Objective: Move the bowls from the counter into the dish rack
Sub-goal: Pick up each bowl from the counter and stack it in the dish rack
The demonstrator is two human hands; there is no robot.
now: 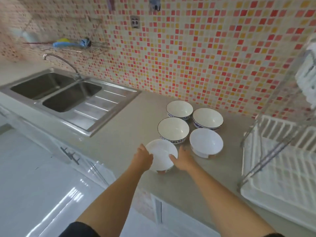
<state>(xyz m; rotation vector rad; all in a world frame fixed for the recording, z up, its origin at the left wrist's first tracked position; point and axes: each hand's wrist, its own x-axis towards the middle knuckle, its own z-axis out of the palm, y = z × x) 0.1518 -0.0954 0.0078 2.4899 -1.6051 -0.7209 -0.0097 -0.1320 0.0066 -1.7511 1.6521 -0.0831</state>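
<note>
Several white bowls stand grouped on the beige counter (130, 127). The nearest bowl (161, 153) is plain white and tilts toward me; my left hand (142, 155) grips its left rim and my right hand (183, 159) holds its right side. Behind it sits a blue-patterned bowl (173, 130), and to its right a plain white bowl (206, 142). Two more blue-patterned bowls (179, 109) (207, 118) stand nearer the tiled wall. The white dish rack (280, 168) with a metal frame stands at the right, its lower tier holding nothing that I can see.
A steel double sink (56, 93) with a tap (65, 63) and a ribbed drainboard lies at the left. A wall-mounted wire shelf (71, 44) holds brushes. White items sit on the dish rack's upper tier (307, 79). The counter's front edge runs diagonally below my arms.
</note>
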